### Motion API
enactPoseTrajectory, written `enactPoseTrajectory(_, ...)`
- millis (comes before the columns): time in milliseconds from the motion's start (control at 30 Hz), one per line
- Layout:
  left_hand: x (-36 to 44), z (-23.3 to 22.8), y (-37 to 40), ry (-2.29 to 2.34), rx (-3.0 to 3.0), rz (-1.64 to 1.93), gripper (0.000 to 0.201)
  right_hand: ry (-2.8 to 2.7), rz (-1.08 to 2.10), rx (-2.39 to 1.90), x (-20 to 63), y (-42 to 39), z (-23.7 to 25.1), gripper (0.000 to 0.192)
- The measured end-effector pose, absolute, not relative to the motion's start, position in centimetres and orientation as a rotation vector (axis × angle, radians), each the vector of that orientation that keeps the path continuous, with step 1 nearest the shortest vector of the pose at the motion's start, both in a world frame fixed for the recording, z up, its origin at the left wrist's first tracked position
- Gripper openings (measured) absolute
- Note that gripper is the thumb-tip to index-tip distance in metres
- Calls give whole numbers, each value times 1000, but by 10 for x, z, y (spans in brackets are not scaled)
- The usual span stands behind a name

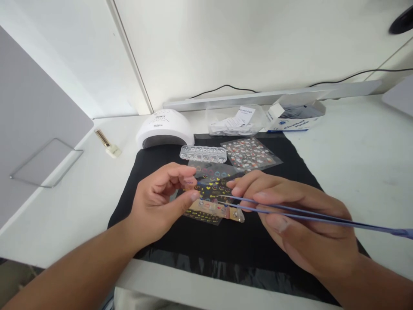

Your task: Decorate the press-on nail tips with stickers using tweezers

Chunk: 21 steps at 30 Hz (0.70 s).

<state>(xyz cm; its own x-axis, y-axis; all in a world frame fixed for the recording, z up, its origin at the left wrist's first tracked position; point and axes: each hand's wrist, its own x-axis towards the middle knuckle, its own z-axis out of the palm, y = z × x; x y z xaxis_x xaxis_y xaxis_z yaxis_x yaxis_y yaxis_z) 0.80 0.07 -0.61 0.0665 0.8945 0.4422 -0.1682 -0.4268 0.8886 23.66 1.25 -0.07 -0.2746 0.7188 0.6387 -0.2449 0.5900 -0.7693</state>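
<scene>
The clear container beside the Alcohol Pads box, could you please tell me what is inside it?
White packets or wrappers lie piled in the clear container, one printed "Alcohol Pad"; whatever lies beneath them is covered.

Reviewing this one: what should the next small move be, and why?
Probably bring the tweezers closer to the left hand: the right hand holds them with their tips apart, pointing towards it, and a gap separates tips and fingers.
</scene>
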Motion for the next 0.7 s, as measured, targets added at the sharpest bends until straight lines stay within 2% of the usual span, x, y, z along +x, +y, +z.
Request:
enactPoseTrajectory(267,8,-9,-1,803,1528,1495,33,-1640,901,-374,236,13,0,21)
enactPoseTrajectory(467,8,-7,-2,763,1534,1397,44,-1633,931,-393,235,9,3,21)
enactPoseTrajectory(533,6,-5,-1,772,1576,1390,42,-1603,953,-397,235,9,5,20)
enactPoseTrajectory(700,-11,5,12,857,1494,1621,32,-1491,942,-410,236,16,5,14)
